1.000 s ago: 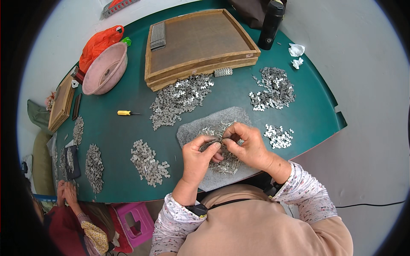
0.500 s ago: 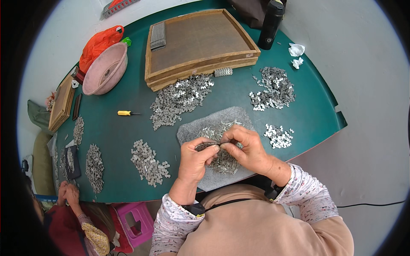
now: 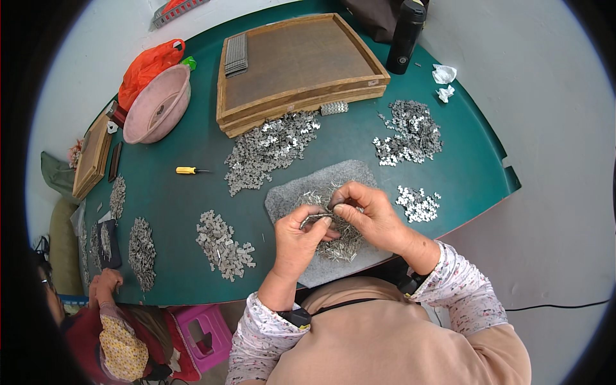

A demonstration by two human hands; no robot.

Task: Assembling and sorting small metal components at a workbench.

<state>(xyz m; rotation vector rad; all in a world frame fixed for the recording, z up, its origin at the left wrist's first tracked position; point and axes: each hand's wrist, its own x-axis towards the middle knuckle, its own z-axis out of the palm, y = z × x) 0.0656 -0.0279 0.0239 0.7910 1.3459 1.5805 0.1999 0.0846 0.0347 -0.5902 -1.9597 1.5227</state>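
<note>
My left hand (image 3: 300, 237) pinches a short dark metal strip (image 3: 314, 218) between thumb and fingers. Close beside the strip's right end is my right hand (image 3: 366, 215), its thumb and forefinger pressed together; whatever lies between them is too small to make out. Both hands are over a heap of thin silvery pins (image 3: 343, 247) on a grey felt mat (image 3: 292, 192). A small pile of shiny metal pieces (image 3: 418, 204) lies right of the mat, and flat grey metal pieces (image 3: 223, 247) lie to its left.
Larger piles of metal parts (image 3: 269, 154) sit before the stacked wooden trays (image 3: 308, 96). A yellow-handled screwdriver (image 3: 187, 171), pink basin (image 3: 157, 106) and black bottle (image 3: 405, 38) stand or lie on the green table (image 3: 173, 199). At lower left are a co-worker's hands (image 3: 106, 282).
My right hand's fingertips have drawn slightly up and away from the strip, and more of it shows in my left hand. The co-worker's hands and sleeve have shifted.
</note>
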